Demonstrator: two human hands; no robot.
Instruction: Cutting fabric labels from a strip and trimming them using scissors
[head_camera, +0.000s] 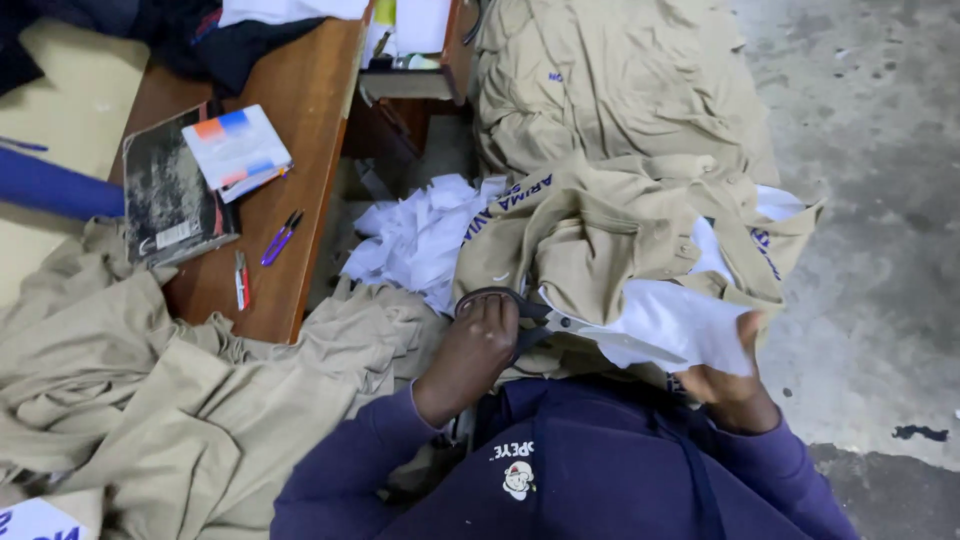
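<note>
Soft, even overhead light fills the frame without harsh shadows, the white fabric piece (680, 325) at lower right nearly glaring, the dark sweatshirt (560, 470) at the bottom murky, and slight softness blurring detail throughout.

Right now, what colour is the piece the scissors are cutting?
White; the piece shows best in the head view, against khaki garments.

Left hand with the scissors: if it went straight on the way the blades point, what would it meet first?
The white fabric piece held by the right hand; the left hand's dark-handled metal scissors already reach it.
</note>
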